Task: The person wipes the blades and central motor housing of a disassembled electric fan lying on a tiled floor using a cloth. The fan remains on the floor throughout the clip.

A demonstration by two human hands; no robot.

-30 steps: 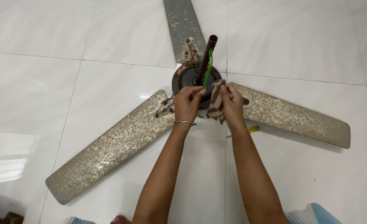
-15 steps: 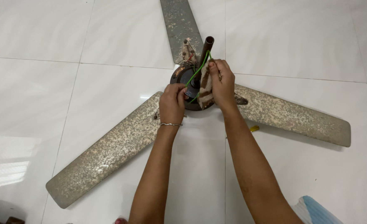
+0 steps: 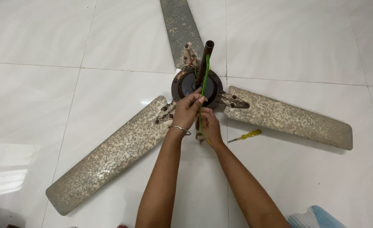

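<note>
An old three-bladed ceiling fan [image 3: 114,145] lies on the white tiled floor, its blades mottled with grime. A rusty brown rod [image 3: 204,59] stands up from the dark round motor hub [image 3: 187,86]. A green wire [image 3: 203,84] runs from the rod's top down toward me. My left hand [image 3: 187,110], a thin bangle on its wrist, pinches the green wire just in front of the hub. My right hand [image 3: 209,126] is lower, nearer me, closed on a striped brown cloth [image 3: 201,136] that is mostly hidden under it.
A small yellow-handled screwdriver [image 3: 246,135] lies on the floor right of my hands, in front of the right blade [image 3: 292,116]. A blue and white striped fabric [image 3: 311,217] shows at the bottom right edge. Tile joints cross the floor.
My right hand came down from beside the rod, where it held the cloth against the wire, to a spot nearer me below the hub. The left hand shifted slightly right on the wire.
</note>
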